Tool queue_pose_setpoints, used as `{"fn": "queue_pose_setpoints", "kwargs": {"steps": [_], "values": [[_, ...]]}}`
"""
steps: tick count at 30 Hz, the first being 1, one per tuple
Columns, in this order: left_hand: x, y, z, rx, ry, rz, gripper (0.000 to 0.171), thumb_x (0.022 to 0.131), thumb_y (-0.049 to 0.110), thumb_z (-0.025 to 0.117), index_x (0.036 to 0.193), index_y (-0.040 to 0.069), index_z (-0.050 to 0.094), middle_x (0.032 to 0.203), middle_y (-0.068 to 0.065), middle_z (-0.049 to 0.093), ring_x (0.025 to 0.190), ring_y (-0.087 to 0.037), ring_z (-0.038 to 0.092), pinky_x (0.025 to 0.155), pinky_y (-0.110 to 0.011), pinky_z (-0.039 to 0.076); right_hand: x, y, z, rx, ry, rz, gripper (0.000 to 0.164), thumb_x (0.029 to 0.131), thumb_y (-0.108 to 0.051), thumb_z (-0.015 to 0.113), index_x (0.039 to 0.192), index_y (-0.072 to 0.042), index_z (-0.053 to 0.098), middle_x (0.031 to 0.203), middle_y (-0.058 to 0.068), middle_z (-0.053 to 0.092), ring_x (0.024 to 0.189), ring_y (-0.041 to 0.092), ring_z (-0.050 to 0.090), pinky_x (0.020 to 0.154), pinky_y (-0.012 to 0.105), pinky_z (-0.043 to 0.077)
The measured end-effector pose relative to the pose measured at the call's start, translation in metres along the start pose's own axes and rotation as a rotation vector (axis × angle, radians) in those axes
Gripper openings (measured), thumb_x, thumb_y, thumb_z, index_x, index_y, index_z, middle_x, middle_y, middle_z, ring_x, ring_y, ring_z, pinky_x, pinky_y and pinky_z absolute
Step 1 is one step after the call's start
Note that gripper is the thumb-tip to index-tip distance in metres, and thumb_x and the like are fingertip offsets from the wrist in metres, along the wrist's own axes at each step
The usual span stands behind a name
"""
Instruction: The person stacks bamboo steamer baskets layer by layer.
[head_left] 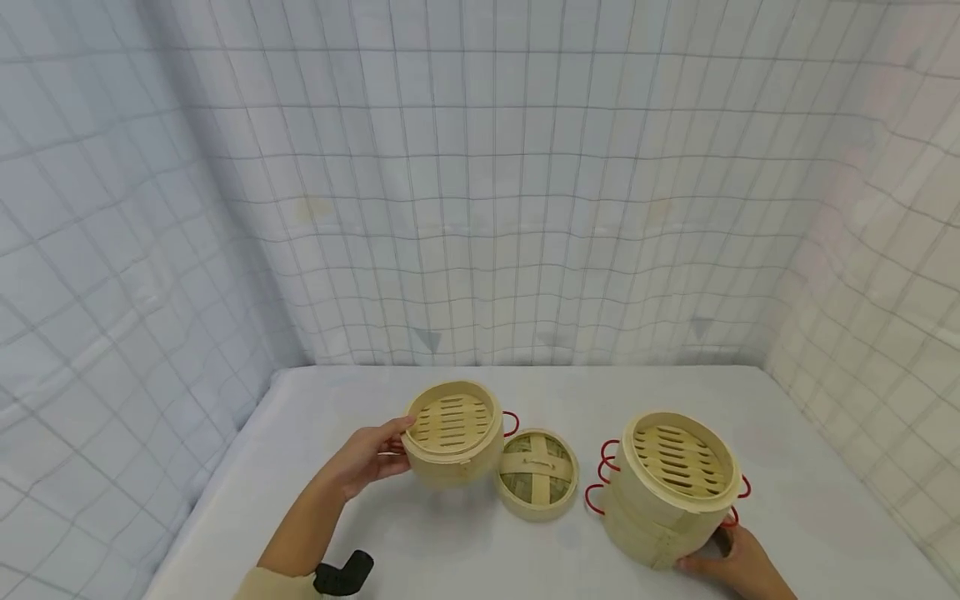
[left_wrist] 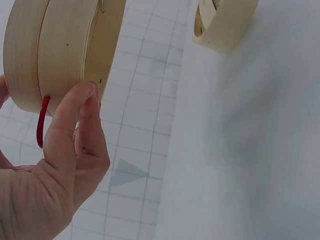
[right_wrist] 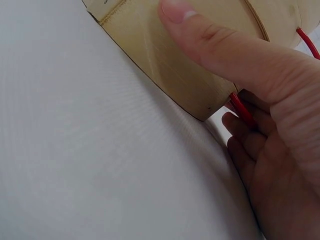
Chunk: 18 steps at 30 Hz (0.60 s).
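Note:
My left hand (head_left: 366, 457) grips a round bamboo steamer basket (head_left: 461, 475) by its left side, thumb at the rim. That basket has a slatted bottom and red handles, and a shadow lies beneath it on the table. At the right stands a stack of bamboo steamer baskets (head_left: 637, 521), a slatted one on top, with red loop handles on both sides. My right hand (head_left: 735, 565) holds the stack low on its right side. In the right wrist view its thumb (right_wrist: 210, 40) lies along the lower wall, the other fingers (right_wrist: 242, 132) curled by a red handle.
Between the two hands a round woven bamboo lid (head_left: 538, 483) with crossed strips lies on the white table (head_left: 525, 567). Checked white cloth (head_left: 487, 208) hangs behind the table and along both sides.

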<state>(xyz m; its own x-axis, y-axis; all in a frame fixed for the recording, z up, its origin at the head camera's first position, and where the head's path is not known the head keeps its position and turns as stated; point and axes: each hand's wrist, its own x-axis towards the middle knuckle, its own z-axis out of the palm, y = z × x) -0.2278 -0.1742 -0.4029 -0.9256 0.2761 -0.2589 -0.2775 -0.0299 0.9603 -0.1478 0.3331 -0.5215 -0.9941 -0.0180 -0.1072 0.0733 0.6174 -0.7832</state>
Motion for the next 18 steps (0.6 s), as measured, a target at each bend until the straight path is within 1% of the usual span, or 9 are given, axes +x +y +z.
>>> {"fn": "queue_pose_setpoints", "kwargs": {"steps": [1, 3, 7, 10, 12, 16, 18], "values": [[0.002, 0.004, 0.006, 0.005, -0.009, 0.006, 0.042, 0.091, 0.033, 0.057, 0.099, -0.008, 0.056, 0.089, -0.011, 0.057, 0.077, -0.016, 0.063, 0.075, -0.03, 0.052, -0.001, 0.0, -0.001, -0.001, -0.008, 0.017, 0.075, 0.07, -0.031, 0.08, 0.13, -0.001, 0.045, 0.13, 0.015, 0.048, 0.115, 0.016, 0.043, 0.095, 0.048, 0.036], [0.008, 0.01, 0.018, 0.012, -0.02, 0.019, 0.046, 0.09, 0.034, 0.058, 0.104, -0.01, 0.055, 0.089, -0.011, 0.059, 0.077, -0.016, 0.064, 0.075, -0.03, 0.052, -0.002, 0.001, -0.001, 0.012, -0.011, 0.033, 0.076, 0.071, -0.03, 0.08, 0.13, -0.001, 0.044, 0.131, 0.017, 0.048, 0.115, 0.018, 0.043, 0.095, 0.053, 0.035], [0.019, 0.024, 0.039, 0.017, -0.047, 0.031, 0.052, 0.088, 0.037, 0.06, 0.106, -0.011, 0.054, 0.089, -0.012, 0.059, 0.075, -0.015, 0.064, 0.074, -0.029, 0.053, -0.002, 0.001, 0.0, 0.016, -0.011, 0.036, 0.075, 0.07, -0.031, 0.08, 0.13, -0.001, 0.045, 0.131, 0.017, 0.047, 0.117, 0.021, 0.042, 0.096, 0.054, 0.034], [0.026, 0.034, 0.055, 0.001, -0.08, 0.035, 0.053, 0.087, 0.038, 0.06, 0.106, -0.011, 0.053, 0.09, -0.013, 0.058, 0.075, -0.016, 0.064, 0.075, -0.03, 0.052, -0.001, 0.001, 0.001, 0.009, -0.002, 0.025, 0.075, 0.069, -0.031, 0.08, 0.129, -0.001, 0.046, 0.13, 0.016, 0.048, 0.117, 0.021, 0.042, 0.096, 0.053, 0.034], [0.029, 0.039, 0.065, -0.001, -0.098, 0.037, 0.055, 0.087, 0.039, 0.06, 0.106, -0.012, 0.054, 0.09, -0.013, 0.058, 0.076, -0.017, 0.064, 0.075, -0.031, 0.053, -0.001, 0.001, 0.001, -0.012, 0.005, 0.005, 0.074, 0.069, -0.031, 0.08, 0.128, -0.002, 0.047, 0.129, 0.014, 0.05, 0.116, 0.017, 0.043, 0.096, 0.049, 0.036], [0.037, 0.047, 0.086, 0.02, -0.125, 0.038, 0.056, 0.085, 0.04, 0.062, 0.107, -0.011, 0.055, 0.093, -0.015, 0.057, 0.076, -0.018, 0.063, 0.075, -0.031, 0.053, -0.001, 0.002, 0.002, -0.036, 0.026, -0.041, 0.069, 0.069, -0.029, 0.081, 0.126, -0.004, 0.051, 0.126, 0.01, 0.053, 0.112, 0.004, 0.044, 0.092, 0.034, 0.04], [0.041, 0.049, 0.097, 0.029, -0.14, 0.034, 0.055, 0.084, 0.04, 0.063, 0.107, -0.01, 0.056, 0.094, -0.015, 0.057, 0.076, -0.018, 0.063, 0.075, -0.031, 0.053, -0.001, 0.002, 0.002, -0.034, 0.027, -0.057, 0.068, 0.069, -0.027, 0.081, 0.125, -0.004, 0.051, 0.125, 0.009, 0.053, 0.111, 0.002, 0.044, 0.09, 0.029, 0.04]]}}
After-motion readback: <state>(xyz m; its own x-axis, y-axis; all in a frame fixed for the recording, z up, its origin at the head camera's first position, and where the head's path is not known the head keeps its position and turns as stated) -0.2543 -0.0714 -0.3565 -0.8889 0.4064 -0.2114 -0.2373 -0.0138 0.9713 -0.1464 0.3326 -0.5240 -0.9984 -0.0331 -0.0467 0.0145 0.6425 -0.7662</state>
